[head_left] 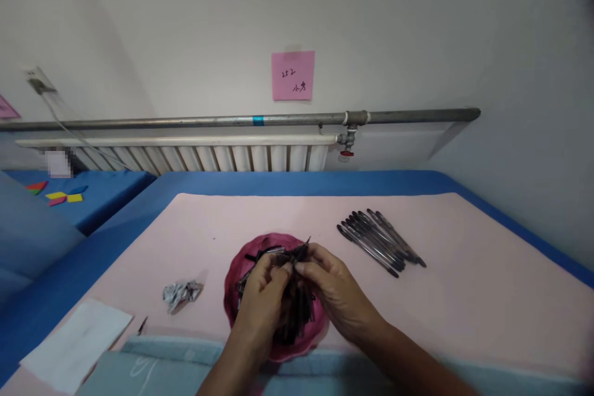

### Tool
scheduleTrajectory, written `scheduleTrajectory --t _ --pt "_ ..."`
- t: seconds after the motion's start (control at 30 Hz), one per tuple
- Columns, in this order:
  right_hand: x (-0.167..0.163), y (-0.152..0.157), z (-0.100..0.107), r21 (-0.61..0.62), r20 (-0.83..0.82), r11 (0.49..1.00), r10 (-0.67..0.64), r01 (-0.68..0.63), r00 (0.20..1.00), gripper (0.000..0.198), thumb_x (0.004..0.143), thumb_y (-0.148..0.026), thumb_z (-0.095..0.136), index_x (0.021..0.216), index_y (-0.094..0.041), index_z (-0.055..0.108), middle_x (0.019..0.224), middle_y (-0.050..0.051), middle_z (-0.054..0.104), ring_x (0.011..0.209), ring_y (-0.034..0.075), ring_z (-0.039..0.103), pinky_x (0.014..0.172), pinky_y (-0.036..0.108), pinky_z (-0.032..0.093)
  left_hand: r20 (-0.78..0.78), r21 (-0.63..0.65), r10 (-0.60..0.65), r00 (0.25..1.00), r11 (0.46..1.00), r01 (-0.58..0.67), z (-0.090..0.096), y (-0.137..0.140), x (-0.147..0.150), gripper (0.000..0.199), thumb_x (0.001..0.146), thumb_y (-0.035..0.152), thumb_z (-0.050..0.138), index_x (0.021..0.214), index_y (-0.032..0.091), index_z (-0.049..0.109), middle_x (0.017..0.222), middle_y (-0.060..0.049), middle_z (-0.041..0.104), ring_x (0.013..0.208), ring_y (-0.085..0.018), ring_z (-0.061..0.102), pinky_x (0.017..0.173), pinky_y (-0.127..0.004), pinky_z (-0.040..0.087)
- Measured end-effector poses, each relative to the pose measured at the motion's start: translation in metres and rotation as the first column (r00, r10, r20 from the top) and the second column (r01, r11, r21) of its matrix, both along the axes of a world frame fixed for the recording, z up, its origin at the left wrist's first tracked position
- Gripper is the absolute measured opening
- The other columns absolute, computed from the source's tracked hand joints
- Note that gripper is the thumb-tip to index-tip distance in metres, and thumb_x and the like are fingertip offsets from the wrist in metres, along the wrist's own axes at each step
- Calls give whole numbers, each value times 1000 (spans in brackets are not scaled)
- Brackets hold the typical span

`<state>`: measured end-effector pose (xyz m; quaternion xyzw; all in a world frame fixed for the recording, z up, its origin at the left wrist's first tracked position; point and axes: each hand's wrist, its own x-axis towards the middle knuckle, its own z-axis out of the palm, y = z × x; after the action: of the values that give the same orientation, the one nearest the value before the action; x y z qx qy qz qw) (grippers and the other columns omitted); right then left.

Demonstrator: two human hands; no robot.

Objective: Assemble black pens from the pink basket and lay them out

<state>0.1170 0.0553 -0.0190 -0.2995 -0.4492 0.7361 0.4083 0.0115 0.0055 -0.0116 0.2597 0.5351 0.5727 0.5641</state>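
My left hand (264, 297) and my right hand (336, 288) meet above a magenta bowl (231, 284) with a wavy rim. Both are closed, thumbs against fingers, around dark pen parts. A black pen part (301, 250) with a thin pointed end sticks up between the fingertips, touching both hands. Its exact shape is partly hidden by the fingers. Below, the bowl holds many black and clear pen pieces (292, 322), lying loosely in different directions. To the right of the bowl, a row of clear-barrelled pens (374, 241) with black caps lies on the pink table cover.
Crumpled silvery wrapping (180, 294) and a white sheet (77, 343) lie at left, with a small dark piece (143, 325) beside the sheet. Blue-green cloth (162, 362) runs along the near edge. A radiator (250, 158) stands behind. Coloured tiles (58, 197) sit on another table.
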Motion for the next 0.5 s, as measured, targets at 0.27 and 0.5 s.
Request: scheduleTrajectory --t 0.27,0.5 --pt "18 23 12 -7 23 971 -238 238 971 17 68 -31 63 77 -17 59 62 -1 56 52 9 47 47 21 35 -296 146 315 902 948 -284 1 12 -60 32 70 40 58 92 17 59 73 -2 62 63 -14 57 61 -27 44" --pt "24 31 0 212 244 959 -240 189 940 22 73 -38 58 77 -17 59 53 -4 49 43 8 40 42 22 30 -624 137 318 714 944 -301 -14 17 -97 21 69 29 54 85 18 62 84 -6 66 80 -19 60 74 -33 45"
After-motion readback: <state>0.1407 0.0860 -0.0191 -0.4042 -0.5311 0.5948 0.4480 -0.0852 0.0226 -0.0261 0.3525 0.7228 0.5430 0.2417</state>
